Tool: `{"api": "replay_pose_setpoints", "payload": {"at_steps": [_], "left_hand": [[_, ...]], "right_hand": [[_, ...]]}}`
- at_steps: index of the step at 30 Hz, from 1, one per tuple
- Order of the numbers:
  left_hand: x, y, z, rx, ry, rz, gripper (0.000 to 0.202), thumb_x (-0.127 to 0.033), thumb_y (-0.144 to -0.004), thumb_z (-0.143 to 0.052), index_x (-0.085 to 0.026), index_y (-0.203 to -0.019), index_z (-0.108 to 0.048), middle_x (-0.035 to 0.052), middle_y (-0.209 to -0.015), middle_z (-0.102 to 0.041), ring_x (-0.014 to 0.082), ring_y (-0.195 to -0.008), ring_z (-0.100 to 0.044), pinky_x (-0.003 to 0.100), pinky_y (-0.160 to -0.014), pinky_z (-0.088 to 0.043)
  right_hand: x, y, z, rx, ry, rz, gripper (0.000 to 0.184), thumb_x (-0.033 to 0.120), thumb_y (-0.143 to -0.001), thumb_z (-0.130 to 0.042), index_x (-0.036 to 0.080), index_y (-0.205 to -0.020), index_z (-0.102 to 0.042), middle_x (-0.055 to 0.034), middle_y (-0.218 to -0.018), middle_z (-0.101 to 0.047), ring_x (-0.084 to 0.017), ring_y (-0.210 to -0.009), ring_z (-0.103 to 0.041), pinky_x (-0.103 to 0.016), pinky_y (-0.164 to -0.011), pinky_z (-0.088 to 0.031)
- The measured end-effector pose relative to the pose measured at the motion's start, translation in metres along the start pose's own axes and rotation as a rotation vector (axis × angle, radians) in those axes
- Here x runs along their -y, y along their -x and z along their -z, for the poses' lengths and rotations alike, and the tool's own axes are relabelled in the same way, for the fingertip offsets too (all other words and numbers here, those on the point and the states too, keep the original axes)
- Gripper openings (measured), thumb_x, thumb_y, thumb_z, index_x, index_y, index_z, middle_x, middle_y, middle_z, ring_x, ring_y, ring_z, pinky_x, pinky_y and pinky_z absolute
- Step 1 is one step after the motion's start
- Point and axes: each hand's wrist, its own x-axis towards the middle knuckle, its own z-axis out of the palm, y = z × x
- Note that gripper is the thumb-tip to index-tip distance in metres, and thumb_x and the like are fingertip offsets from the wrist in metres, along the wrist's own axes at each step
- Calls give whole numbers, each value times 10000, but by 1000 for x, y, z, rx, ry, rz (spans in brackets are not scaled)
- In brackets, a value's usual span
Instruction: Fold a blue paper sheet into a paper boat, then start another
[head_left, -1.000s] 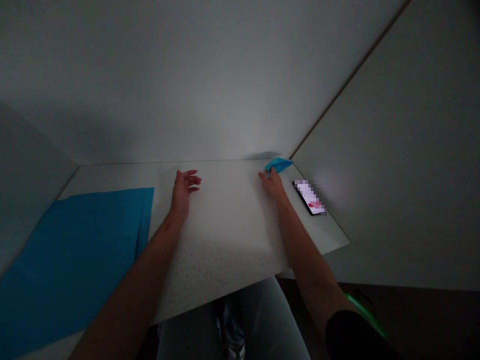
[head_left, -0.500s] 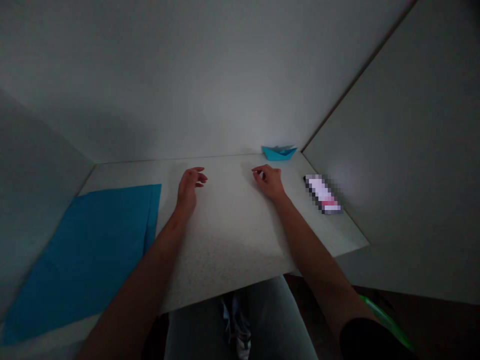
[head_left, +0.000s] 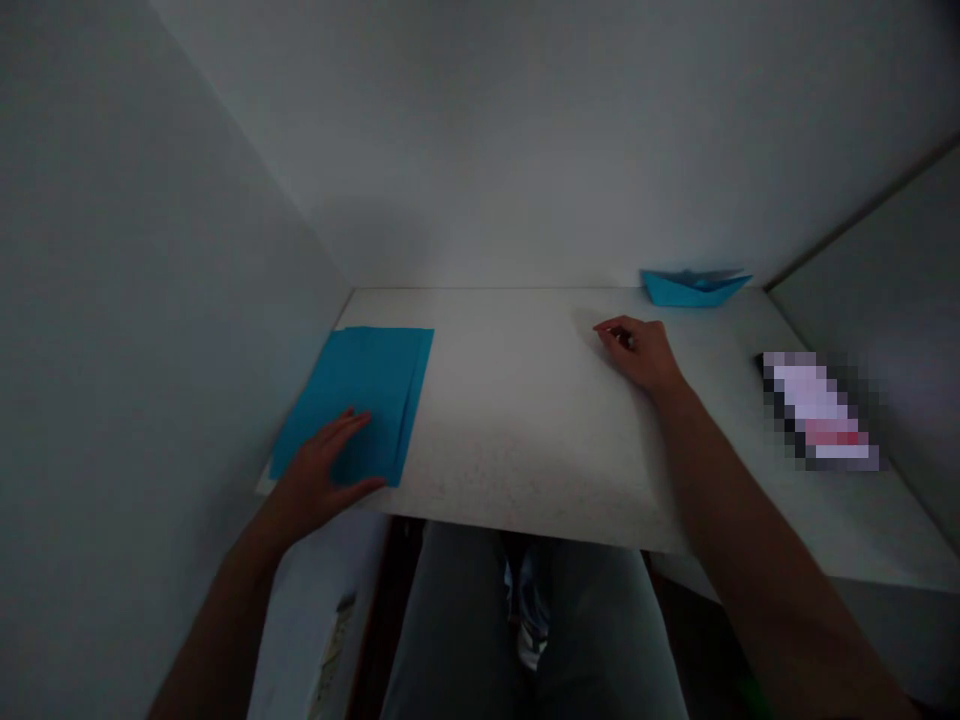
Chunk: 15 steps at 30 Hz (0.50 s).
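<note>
Left hand: While the boat is left untouched at the far right, the paper at the left is reached by the left hand, whose fingers are spread wide over the near part; nothing is seen to be gripped, and whether the paper is pressed or only hovered over cannot be told.
Right hand: The right hand is held low over the table, right of centre, with the fingers curled and the thumb brought in for a narrow grip; nothing is seen in it, though whether the fingertips meet cannot be told.
Boat: Folded from blue material, it is stood upright close to the far wall, beyond and to the right of the right hand.
Paper: It is laid flat; by the line along its right side, a fold or second sheet is suggested.
Phone: The phone is laid at the right, nearer than the boat, its screen blurred.
Just changed: The left hand has been brought over the paper, so attention seems to have been passed there from the boat.
Earlier frames: A second ago the boat was touched by the right hand; half a second ago it was already released. The view has since been turned leftward.
</note>
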Motion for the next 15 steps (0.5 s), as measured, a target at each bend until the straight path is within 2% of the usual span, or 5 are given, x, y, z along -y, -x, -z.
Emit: {"api": "replay_pose_setpoints", "payload": {"at_steps": [2,5,11,15], "left_hand": [[9,27,-1,52,-54,-34,872,-816,-941,-716,-285,-1623,-595,138,-1647,-648,399,-1524,-625,612,-1247,-559],[9,47,-2,31,-101,-94,701,-755,-1011,-675,-276,-1521,-706,131,-1555,-723,371,-1416,-719,583,-1198,-612],[7,57,4,15,-122,-243,403,-531,-1134,-592,-303,-1392,-802,80,-1441,-797,304,-1314,-786,504,-1116,-672],[11,55,12,44,-88,-145,382,-516,-1145,-545,-314,-1238,-856,39,-1265,-867,266,-1099,-860,443,-1004,-706]], "right_hand": [[1,0,1,-5,-7,-5,303,424,-970,-656,222,-1075,-856,-56,-720,-751,-203,-582,-623,-383,-714,-488],[2,1,2,-1,-10,-16,338,474,-979,-661,217,-1083,-856,-58,-694,-734,-212,-565,-611,-387,-672,-480],[3,1,2,-6,-18,-18,366,515,-981,-655,225,-1080,-856,-63,-689,-731,-210,-555,-592,-386,-639,-471],[2,1,1,2,-36,-13,361,495,-968,-652,219,-1080,-857,-73,-702,-742,-217,-573,-609,-384,-638,-477]]}}
